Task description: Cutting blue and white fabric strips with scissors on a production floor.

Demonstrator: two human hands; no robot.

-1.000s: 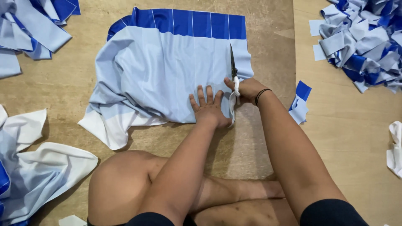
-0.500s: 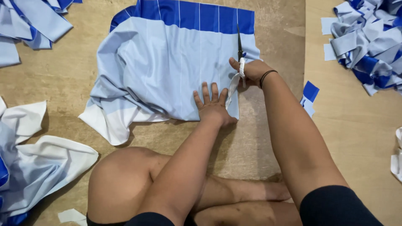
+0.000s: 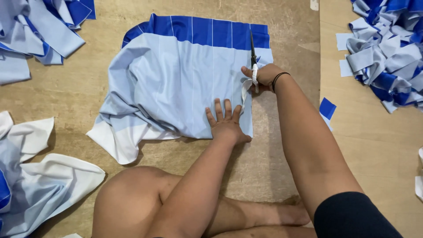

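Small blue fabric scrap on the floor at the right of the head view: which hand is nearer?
Right. The right hand, holding the scissors, is up and left of the blue scrap. The left hand lies flat on the light blue cloth, farther left.

Wooden floor (image 3: 286,176) under blue fabric (image 3: 185,88), scrap piles (image 3: 387,48).

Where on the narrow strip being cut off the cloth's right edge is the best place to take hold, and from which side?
Grip the strip at its freed near end, between the left hand and the right hand, coming from the right. That part already curls loose off the cloth; farther up it is uncut beyond the scissors, and the left palm pins the cloth on the other side.
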